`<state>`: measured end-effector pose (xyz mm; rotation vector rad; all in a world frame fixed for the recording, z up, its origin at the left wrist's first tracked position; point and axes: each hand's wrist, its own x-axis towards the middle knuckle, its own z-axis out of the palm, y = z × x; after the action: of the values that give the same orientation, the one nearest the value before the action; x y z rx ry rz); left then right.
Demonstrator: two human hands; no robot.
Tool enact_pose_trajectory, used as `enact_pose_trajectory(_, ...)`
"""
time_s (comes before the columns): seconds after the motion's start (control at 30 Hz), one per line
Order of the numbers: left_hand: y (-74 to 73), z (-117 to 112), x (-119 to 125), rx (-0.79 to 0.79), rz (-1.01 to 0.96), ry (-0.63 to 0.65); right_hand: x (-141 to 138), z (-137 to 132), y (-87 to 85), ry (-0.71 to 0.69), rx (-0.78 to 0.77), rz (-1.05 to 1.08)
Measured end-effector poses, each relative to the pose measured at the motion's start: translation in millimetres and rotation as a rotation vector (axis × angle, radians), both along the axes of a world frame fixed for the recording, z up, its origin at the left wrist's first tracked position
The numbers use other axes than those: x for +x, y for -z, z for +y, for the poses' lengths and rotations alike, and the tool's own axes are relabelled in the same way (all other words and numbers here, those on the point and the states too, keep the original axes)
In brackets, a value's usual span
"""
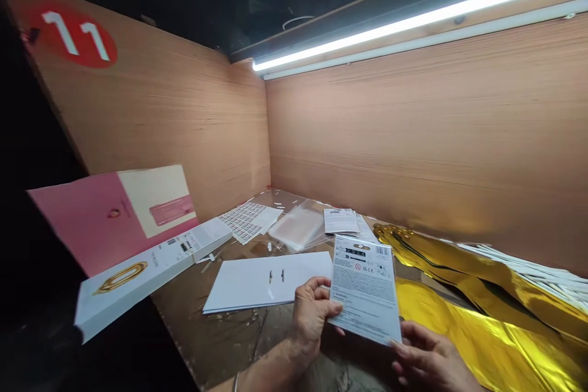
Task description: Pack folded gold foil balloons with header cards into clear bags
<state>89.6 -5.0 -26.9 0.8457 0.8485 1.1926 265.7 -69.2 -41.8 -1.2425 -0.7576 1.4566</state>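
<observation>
A flat printed packet (pixel 365 294) is up in front of the person, above the brown tabletop (pixel 229 343), its text side facing the viewer and a hanging slot near its top edge. The left hand (pixel 315 309) grips its edge at nine o'clock, thumb on the printed face. The right hand (pixel 427 352) pinches its lower corner at about five o'clock.

Taking the packet as the dial's centre, twelve toward the back wall, a white card stack (pixel 239 285) with two small dark marks lies at nine, just beyond the left hand. A small pile of similar printed packets (pixel 339 220) sits at eleven. Clear plastic sleeves (pixel 296 226) lie between ten and eleven, touching the sticker sheets (pixel 243 217) at ten. Further out at nine, a long white box (pixel 169 262) reaches past the table's edge, a pink and cream sheet (pixel 87 220) standing tilted behind it. Shiny gold foil (pixel 459 327) spreads from two to four, and thin white strips (pixel 537 278) bunch at three, behind it.
</observation>
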Motion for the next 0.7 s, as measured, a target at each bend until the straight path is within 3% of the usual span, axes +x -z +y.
enact_pose_trajectory(0.07, -9.3, 2.8, -0.9, 0.038, 0.073, 0.028, 2.3, 6.9, -3.8, -0.056, 0.061, -0.075)
enact_pose_trajectory(0.17, -36.3, 4.0, -5.0, 0.189, 0.286, 0.119, 10.0, 17.9, -9.5, -0.038, 0.134, -0.124)
enact_pose_trajectory(0.3, -74.3, 2.0, -12.1, 0.755, 0.694, 0.131, 27.4, 24.4, -15.4, 0.065, 0.164, -0.111)
enact_pose_trajectory(0.37, -77.2, 0.6, -13.2, 0.993, 0.868, 0.197, 35.8, 21.2, -18.1, 0.114, 0.198, -0.177)
enact_pose_trajectory(0.43, -67.9, -0.4, -12.3, 1.136, 0.986, 0.314, 41.3, 14.7, -20.2, 0.154, 0.172, -0.3)
enact_pose_trajectory(0.57, -48.7, 0.1, -8.2, 1.201, 1.078, 0.35, 43.3, 3.8, -21.1, 0.099, 0.129, -0.471)
enact_pose_trajectory(0.7, -55.7, 2.6, -1.8, 0.944, 0.895, 0.283, 42.4, 9.0, -19.2, 0.101, 0.302, -0.455)
